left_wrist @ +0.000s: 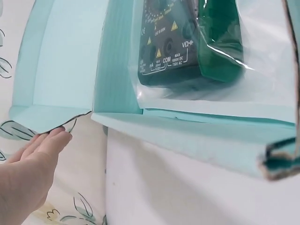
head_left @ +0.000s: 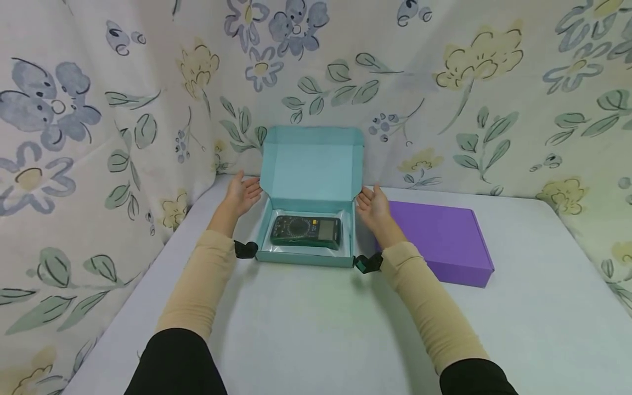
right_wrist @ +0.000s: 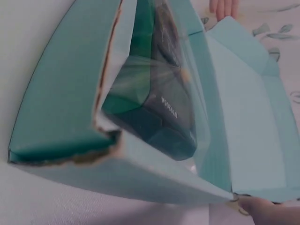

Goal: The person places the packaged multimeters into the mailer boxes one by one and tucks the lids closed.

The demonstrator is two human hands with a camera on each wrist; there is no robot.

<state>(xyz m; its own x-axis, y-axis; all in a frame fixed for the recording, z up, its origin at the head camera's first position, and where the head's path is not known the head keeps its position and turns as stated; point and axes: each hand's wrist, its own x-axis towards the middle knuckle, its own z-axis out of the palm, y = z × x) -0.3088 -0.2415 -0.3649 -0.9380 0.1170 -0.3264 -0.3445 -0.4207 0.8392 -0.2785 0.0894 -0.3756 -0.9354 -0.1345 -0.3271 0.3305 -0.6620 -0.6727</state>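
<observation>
A teal cardboard box (head_left: pixel 306 259) stands on the white table with its lid (head_left: pixel 312 170) raised. Inside lies a black digital multimeter (head_left: pixel 296 230) with a green case, wrapped in a clear plastic bag (left_wrist: pixel 265 89). My left hand (head_left: pixel 241 196) is at the left side of the lid, its extended fingers right at the side flap (left_wrist: pixel 51 117). On the opposite side my right hand (head_left: pixel 375 211) has its fingers at the lid's right edge, palm turned inward. In the right wrist view, only part of the right hand (right_wrist: pixel 267 211) shows below the lid.
A closed purple box (head_left: pixel 439 236) lies on the table (head_left: pixel 316 329) just right of the teal box, partly behind my right forearm. A floral curtain (head_left: pixel 405 109) hangs behind the table and along its left side.
</observation>
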